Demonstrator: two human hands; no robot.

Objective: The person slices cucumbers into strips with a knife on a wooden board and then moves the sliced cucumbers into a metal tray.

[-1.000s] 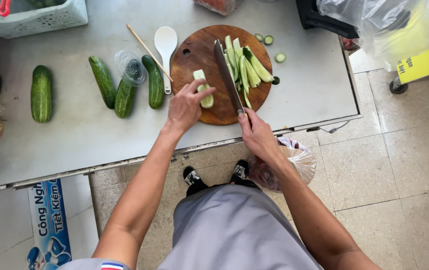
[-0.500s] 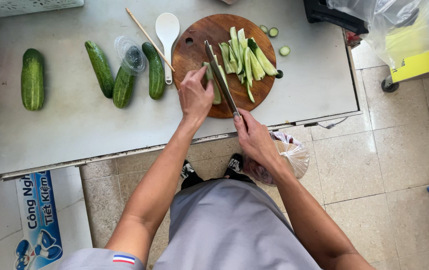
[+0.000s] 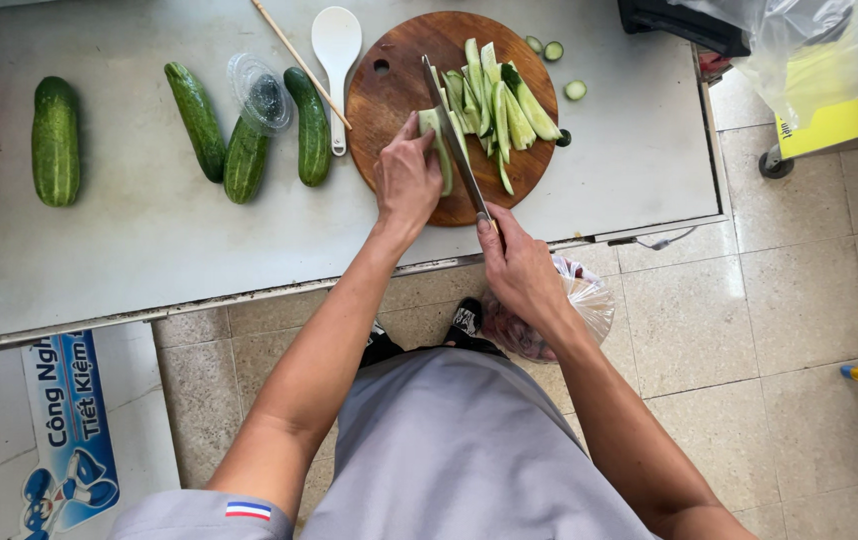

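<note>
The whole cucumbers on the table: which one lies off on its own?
The fat cucumber at the far left lies alone. The other three cucumbers are bunched together beside the white spoon, with a clear plastic lid resting on them.

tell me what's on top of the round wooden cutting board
On the round wooden cutting board lies a pile of long green cucumber strips. The left hand steadies one cucumber piece against the knife blade, held by the right hand. Board under them is hidden.
</note>
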